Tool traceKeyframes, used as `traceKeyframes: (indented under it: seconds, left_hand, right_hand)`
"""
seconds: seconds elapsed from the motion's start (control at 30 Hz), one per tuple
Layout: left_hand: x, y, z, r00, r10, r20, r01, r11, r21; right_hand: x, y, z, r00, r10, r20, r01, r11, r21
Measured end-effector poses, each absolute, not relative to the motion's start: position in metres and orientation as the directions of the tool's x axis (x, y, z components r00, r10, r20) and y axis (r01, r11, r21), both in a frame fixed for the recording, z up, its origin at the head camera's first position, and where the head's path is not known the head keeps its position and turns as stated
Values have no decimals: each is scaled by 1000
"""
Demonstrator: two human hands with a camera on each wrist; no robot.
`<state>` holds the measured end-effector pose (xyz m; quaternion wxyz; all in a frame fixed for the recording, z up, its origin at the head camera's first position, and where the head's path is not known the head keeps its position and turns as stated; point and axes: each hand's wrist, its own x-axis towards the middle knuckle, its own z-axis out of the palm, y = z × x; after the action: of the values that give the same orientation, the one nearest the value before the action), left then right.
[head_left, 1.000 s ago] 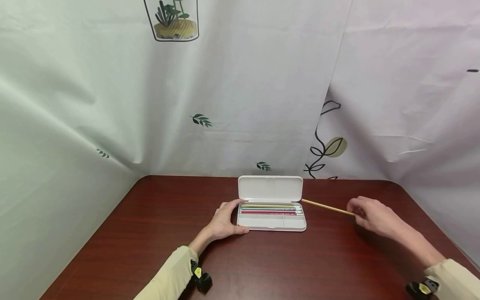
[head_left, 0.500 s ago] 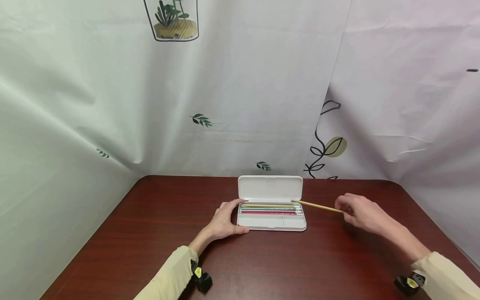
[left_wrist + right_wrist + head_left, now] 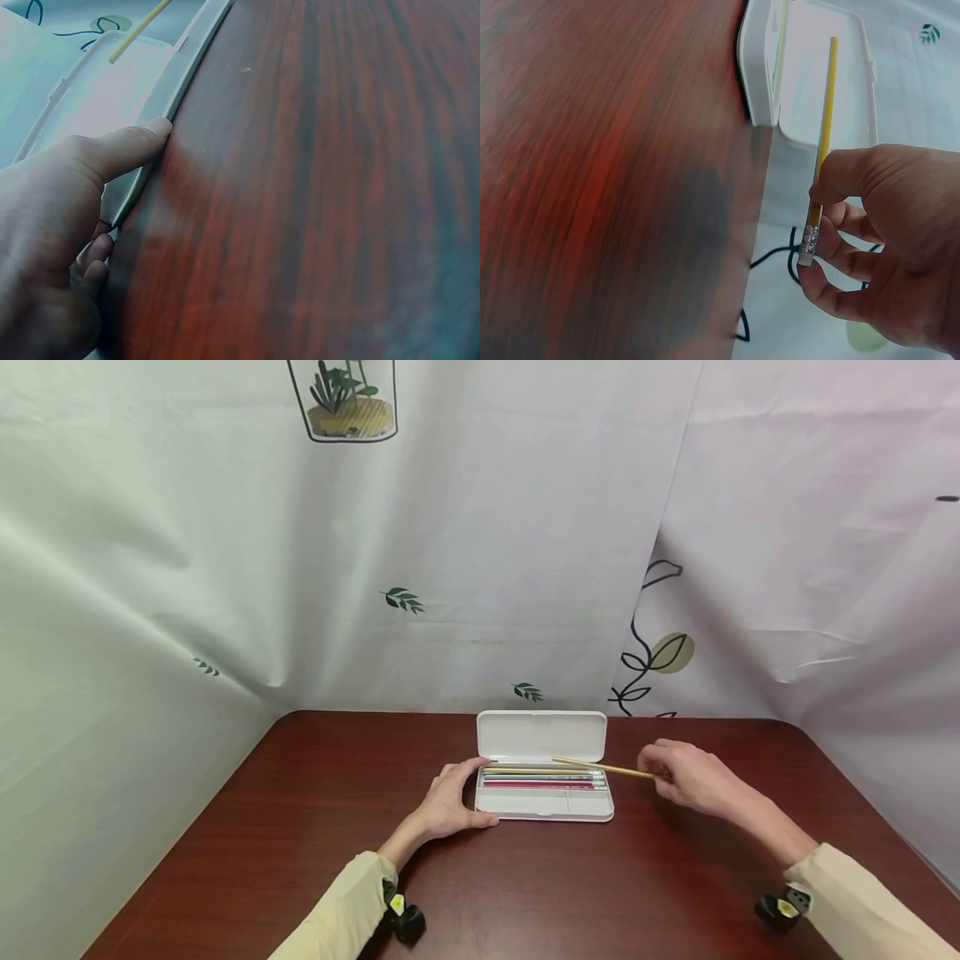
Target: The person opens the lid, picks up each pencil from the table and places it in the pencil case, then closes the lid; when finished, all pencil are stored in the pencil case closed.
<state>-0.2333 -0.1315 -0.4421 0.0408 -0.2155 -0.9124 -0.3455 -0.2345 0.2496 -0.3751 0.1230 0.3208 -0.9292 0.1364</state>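
The R hand (image 3: 690, 777) pinches a yellow pencil (image 3: 603, 767) near its eraser end, thumb and curled fingers (image 3: 855, 262) closed on the shaft just above the metal ferrule. The pencil is held w/ a slight tilt, its far end reaching over the open white pencil case (image 3: 544, 806), above the back row of the tray and in front of the raised lid (image 3: 542, 737). Whether the tip touches anything inside can't be told.

The L hand (image 3: 450, 797) rests against the case's L end, fingers relaxed and fairly straight; the wrist view shows the thumb (image 3: 124, 150) pressing on the rim of the case, other fingers tucked low by the corner. It grips nothing, just steadies.

Inside the case lie several pencils side by side along its length – yellow, green/teal, red among them (image 3: 540, 779) – w/ a bare compartment strip at the front.

The case sits approx. mid worktop (image 3: 300, 827), a dark red-brown wood surface. Behind hangs a pale curtain w/ leaf and plant prints (image 3: 405, 601).
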Motion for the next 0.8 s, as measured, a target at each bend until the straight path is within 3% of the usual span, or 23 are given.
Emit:
traceKeyframes:
  seconds: [0.8]
  left_hand:
    - [-234,-132,-442,-899,372,231,432,665,610]
  right_hand:
    - [-249,200,-381,-748,-607,270,-657,736,-166]
